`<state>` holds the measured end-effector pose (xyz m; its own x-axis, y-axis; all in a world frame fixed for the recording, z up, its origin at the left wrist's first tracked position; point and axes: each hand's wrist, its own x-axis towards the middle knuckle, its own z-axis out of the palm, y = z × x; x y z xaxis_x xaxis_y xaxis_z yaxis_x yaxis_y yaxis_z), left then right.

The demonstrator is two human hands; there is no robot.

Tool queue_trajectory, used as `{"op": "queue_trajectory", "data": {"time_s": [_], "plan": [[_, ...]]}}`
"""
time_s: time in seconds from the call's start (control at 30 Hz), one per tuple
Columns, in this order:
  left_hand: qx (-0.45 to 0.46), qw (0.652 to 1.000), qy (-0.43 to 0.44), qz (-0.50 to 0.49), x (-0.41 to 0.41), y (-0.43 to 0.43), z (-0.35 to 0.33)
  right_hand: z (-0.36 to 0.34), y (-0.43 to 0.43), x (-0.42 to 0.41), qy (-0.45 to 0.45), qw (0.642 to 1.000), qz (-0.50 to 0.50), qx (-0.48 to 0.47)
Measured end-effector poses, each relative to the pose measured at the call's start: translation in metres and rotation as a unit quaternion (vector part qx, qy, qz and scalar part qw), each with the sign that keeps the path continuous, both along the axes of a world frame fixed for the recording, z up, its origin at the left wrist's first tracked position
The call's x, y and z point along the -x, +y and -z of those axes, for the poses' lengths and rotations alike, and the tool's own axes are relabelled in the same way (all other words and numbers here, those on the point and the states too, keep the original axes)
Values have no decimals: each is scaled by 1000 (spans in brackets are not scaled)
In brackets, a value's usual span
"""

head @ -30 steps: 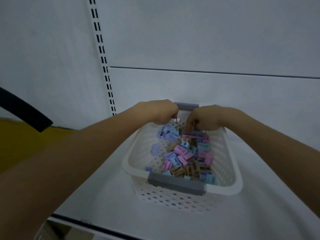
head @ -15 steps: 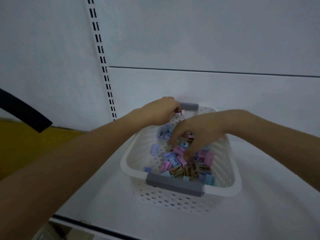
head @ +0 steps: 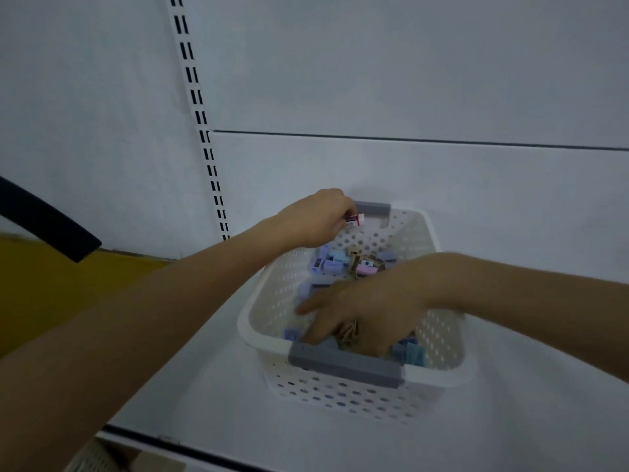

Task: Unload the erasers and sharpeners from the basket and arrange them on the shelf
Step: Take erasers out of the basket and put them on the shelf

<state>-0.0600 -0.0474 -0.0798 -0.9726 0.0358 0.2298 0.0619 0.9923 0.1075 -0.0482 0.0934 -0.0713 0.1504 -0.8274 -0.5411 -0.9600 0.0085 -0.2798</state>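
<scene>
- Left hand (head: 316, 218): fingers curled, pinching a small eraser (head: 354, 220) with a red-and-white wrapper, held over the far rim of the basket (head: 340, 393).
- Right hand (head: 364, 308): reaching down into the basket near its near grey handle (head: 343, 364); forefinger extended, other fingers buried in the pile, so any grip cannot be told.
- Sharpeners (head: 335, 264): blue, pink and brown, heaped inside the basket.
- Basket: white, perforated, standing on the white shelf (head: 204, 386).

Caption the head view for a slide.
Left hand holds an eraser at the white basket rim while the right hand reaches among the sharpeners.
</scene>
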Motion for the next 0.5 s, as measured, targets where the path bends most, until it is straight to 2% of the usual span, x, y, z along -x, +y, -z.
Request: {"op": "queue_trajectory", "data": {"time_s": [0.07, 0.2, 0.3, 0.37, 0.5], "plan": [[6, 1000, -3, 1, 0, 1, 0, 10, -6, 0, 1, 999, -20, 38], [14, 1000, -6, -2, 1, 0, 0, 7, -8, 35, 140, 987, 14, 80], [12, 1000, -8, -5, 2, 0, 1, -4, 0, 38, 65, 991, 40, 113], [11, 1000, -10, -4, 1, 0, 1, 1, 0, 20, 27, 994, 16, 106], [21, 1000, -15, -1, 1, 1, 0, 18, -6, 9, 104, 992, -29, 72]]}}
